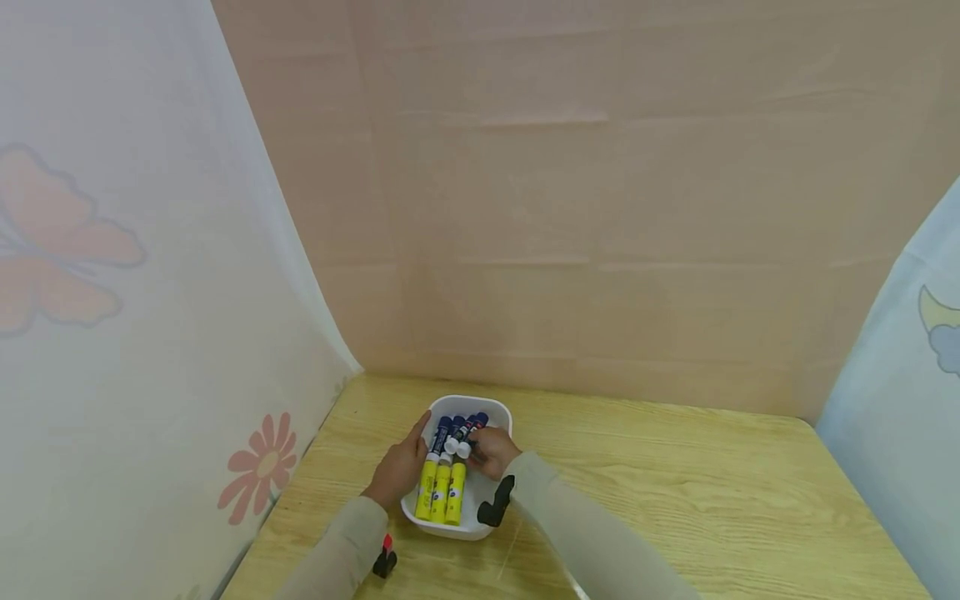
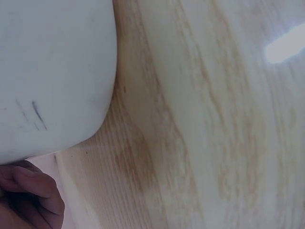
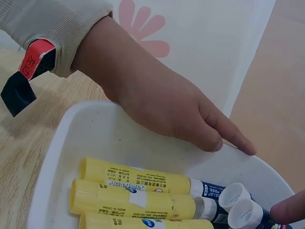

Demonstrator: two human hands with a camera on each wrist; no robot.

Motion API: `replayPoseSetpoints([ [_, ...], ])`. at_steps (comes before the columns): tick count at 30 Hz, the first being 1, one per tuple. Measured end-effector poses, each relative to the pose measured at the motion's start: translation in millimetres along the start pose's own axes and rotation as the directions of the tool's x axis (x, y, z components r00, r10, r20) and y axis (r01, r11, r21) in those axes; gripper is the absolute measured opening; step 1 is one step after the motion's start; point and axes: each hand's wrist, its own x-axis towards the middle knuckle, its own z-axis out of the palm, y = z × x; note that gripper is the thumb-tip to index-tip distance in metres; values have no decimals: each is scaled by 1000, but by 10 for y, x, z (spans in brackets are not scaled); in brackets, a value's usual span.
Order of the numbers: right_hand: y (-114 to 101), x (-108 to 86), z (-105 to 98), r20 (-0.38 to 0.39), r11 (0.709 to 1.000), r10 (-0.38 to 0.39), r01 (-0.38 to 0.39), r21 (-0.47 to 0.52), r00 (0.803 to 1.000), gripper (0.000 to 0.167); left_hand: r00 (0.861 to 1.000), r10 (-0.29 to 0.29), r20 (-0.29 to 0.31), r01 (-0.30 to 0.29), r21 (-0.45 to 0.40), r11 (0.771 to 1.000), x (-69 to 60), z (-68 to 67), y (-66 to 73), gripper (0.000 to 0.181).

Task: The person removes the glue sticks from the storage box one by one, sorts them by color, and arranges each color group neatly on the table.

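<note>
A white plastic tub (image 1: 483, 517) holds yellow glue sticks (image 1: 439, 493) lying side by side at its near end. Beyond them lie several navy glue sticks (image 1: 441, 435) with white ends, two of them slanting on top. My left hand (image 1: 397, 473) grips the tub's left rim; the right wrist view shows its thumb (image 3: 207, 140) over the inner wall. Curled fingers (image 2: 35, 191) appear beside the tub's outer side in the left wrist view. Inside the tub, my right hand (image 1: 491, 452) holds the rightmost navy glue stick (image 3: 250, 214); only a fingertip shows in the right wrist view.
The tub stands on a wood-grain table (image 1: 675, 492), toward its left side. A white flowered curtain (image 1: 187, 333) hangs at the left, a tan sheet (image 1: 600, 208) at the back and a pale blue curtain (image 1: 892, 400) at the right.
</note>
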Motion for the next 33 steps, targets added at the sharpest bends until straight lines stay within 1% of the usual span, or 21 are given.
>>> replayPoseSetpoints([
  [6,15,30,-15,-5,1000,12,-12,-4,1000,22,1000,7,7,-7,-6,1000,-7,3,-1,52],
  [10,18,18,-22,3,1000,2,-2,-7,1000,24,1000,11,-1,-11,-6,1000,-10,8,-5,52],
  [15,5,-46,-18,41,999,-33,33,-18,999,20,999,25,-22,-24,6,1000,-7,13,-20,52],
  [20,6,-74,-24,89,999,-37,38,-7,995,21,999,16,-29,-16,5,1000,-8,4,-13,52],
  [23,11,-64,-33,109,999,-41,41,7,993,24,999,11,-35,-11,5,1000,-7,9,-10,52],
  [25,11,-59,-43,129,999,-49,46,25,990,30,999,4,-34,-5,-6,1000,-11,9,-5,51],
  [28,9,-59,-60,170,997,-67,58,54,983,41,1000,-7,-22,7,-21,1000,-11,11,-8,51],
  [29,10,-57,-65,183,996,-72,62,64,980,44,1000,-1,-21,0,-25,1000,-7,11,-15,51],
  [33,-2,-54,-86,245,992,-100,79,95,964,50,1000,7,-23,-8,-40,999,11,11,-54,51],
])
